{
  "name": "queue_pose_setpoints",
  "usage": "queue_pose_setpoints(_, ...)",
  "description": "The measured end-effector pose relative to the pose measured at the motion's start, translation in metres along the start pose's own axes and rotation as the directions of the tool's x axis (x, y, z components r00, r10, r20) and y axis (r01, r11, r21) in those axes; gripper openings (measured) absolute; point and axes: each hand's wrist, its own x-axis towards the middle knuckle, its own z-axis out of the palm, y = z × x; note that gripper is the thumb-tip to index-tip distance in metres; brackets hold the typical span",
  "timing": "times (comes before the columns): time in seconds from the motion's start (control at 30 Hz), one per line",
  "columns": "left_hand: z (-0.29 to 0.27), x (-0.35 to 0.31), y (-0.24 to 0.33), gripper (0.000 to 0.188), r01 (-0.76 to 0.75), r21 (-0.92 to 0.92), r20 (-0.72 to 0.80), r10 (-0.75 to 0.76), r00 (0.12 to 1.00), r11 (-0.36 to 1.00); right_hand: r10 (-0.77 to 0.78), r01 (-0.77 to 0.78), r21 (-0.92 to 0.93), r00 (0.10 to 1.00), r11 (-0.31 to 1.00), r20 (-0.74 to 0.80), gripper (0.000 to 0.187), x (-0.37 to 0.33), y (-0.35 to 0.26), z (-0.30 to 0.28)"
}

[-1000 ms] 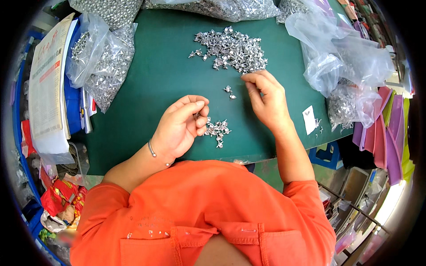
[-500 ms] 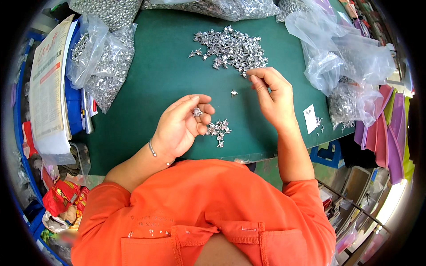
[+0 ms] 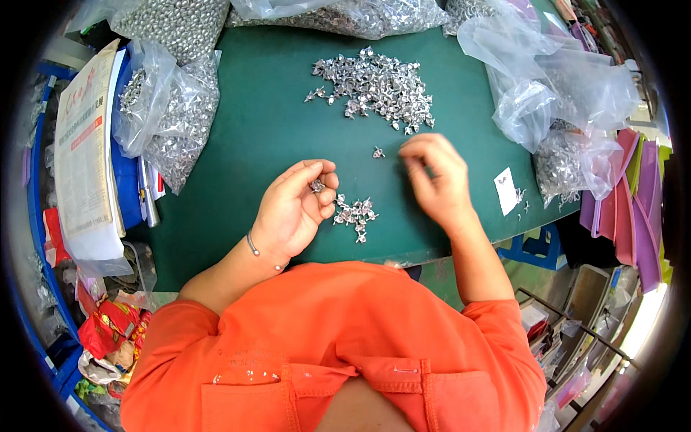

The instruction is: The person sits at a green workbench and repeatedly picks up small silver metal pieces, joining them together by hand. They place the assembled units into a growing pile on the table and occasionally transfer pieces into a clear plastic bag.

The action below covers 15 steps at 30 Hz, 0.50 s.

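Observation:
My left hand [image 3: 291, 209] is palm up left of centre, its fingers curled around a small silver metal part [image 3: 317, 186]. Just right of those fingertips lies a small cluster of similar metal parts [image 3: 355, 214]. My right hand [image 3: 440, 180] hovers to the right, fingers bent and smeared by motion; whether anything is between them is hidden. A single metal part [image 3: 378, 153] lies on the table left of its fingertips. Farther off, a large loose heap of these shiny parts [image 3: 378, 86] is spread on the green table [image 3: 266, 93].
Clear plastic bags of metal parts stand at the left [image 3: 180, 122], along the far edge [image 3: 360, 18] and at the right [image 3: 561, 165]. A stack of printed paper [image 3: 86, 158] leans at the left edge. A white card [image 3: 505, 191] lies near the right front edge.
My right hand has drawn back from the edge of the heap toward me, its fingers now more curled. The left hand stays almost in place, its fingers slightly more closed.

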Motion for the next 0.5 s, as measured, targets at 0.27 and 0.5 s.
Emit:
queue_pose_setpoints(0.27, 0.001, 0.001, 0.001, 0.019, 0.012, -0.013, -0.030, -0.012, 0.999, 1.000, 0.075, -0.078, -0.034, 0.994, 0.996, -0.084, 0.013, 0.005, -0.004, 0.012)
queue_pose_setpoints(0.5, -0.001, 0.003, 0.001, 0.019, 0.007, -0.003, -0.024, -0.007, 1.000, 1.000, -0.065, 0.071, -0.098, 0.996, 0.993, 0.067, 0.016, 0.004, -0.006, 0.027)
